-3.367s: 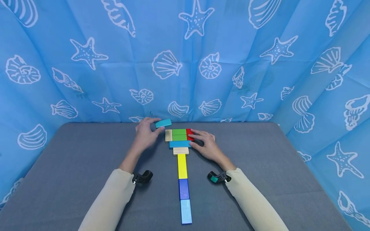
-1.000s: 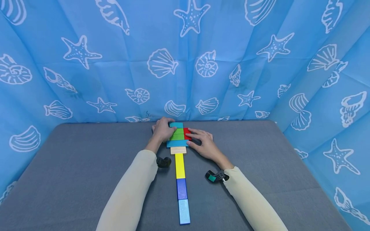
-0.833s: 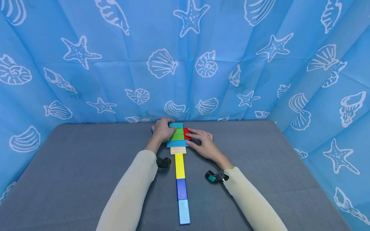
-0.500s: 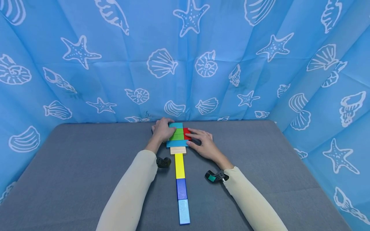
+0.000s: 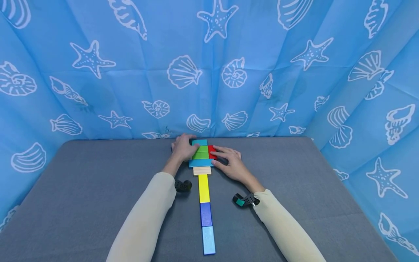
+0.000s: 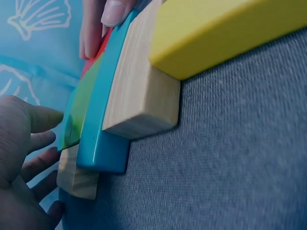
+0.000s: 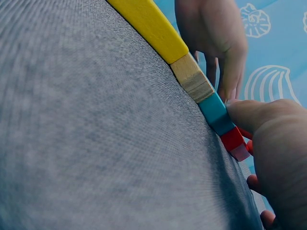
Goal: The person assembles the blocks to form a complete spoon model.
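Note:
My left hand (image 5: 184,147) is at the far left of a flat layout of coloured blocks, its thumb tip touching the edge of the rear teal block (image 5: 200,142). Its fingers are spread in the left wrist view, beside a plain wood block (image 6: 76,175) that the hand covers in the head view. In front of the teal block lie two green blocks (image 5: 200,155). My right hand (image 5: 233,163) rests its fingertips on the red block (image 5: 210,148) beside them. Its thumb touches the right end of a longer teal block (image 5: 199,163).
Toward the person runs a line of blocks: wood (image 5: 202,171), yellow (image 5: 204,188), dark blue (image 5: 206,214) and light blue (image 5: 208,240). They lie on a grey cloth-covered table (image 5: 98,196). A blue seashell curtain (image 5: 137,72) hangs right behind its far edge.
About three seconds ago my left hand pinched the teal block, raised left of the layout. It now lies behind the green blocks, and the left hand's grip has loosened. The right hand stays.

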Motion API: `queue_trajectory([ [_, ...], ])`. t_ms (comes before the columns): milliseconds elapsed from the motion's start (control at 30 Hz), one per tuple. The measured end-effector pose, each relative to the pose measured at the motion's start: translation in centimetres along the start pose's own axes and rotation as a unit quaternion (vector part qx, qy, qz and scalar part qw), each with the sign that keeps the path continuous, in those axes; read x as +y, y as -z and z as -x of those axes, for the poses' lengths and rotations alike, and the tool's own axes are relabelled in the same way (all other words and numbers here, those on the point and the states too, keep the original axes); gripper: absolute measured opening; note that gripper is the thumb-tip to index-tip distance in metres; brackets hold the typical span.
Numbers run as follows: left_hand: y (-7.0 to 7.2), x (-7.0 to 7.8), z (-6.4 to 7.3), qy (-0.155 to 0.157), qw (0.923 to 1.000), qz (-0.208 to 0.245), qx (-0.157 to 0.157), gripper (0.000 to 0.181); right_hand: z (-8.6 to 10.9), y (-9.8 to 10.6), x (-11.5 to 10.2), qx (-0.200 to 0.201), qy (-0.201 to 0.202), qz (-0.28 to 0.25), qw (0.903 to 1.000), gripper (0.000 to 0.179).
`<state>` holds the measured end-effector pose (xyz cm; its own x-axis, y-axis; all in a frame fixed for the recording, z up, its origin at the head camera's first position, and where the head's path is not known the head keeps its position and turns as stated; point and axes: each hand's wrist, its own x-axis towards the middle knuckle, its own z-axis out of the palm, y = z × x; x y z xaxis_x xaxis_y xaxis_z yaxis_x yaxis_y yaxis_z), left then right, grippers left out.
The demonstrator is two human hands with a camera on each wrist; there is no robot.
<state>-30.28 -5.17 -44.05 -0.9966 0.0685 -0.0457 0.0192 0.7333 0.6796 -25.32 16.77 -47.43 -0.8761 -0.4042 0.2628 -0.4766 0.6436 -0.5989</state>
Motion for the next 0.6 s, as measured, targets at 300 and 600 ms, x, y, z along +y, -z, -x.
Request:
queue_trajectory([
  [300, 1.5, -1.2, 1.6, -0.048, 0.9965, 0.046, 0.049, 0.042, -0.1, 0.0, 0.2, -0.004, 0.005, 0.0, 1.0, 0.043],
  [600, 3.8, -3.6, 4.1, -0.113, 0.9875, 0.02, 0.108, 0.043, 0.1, 0.3, 0.1, 0.005, 0.01, -0.014, 0.9998, 0.043],
])
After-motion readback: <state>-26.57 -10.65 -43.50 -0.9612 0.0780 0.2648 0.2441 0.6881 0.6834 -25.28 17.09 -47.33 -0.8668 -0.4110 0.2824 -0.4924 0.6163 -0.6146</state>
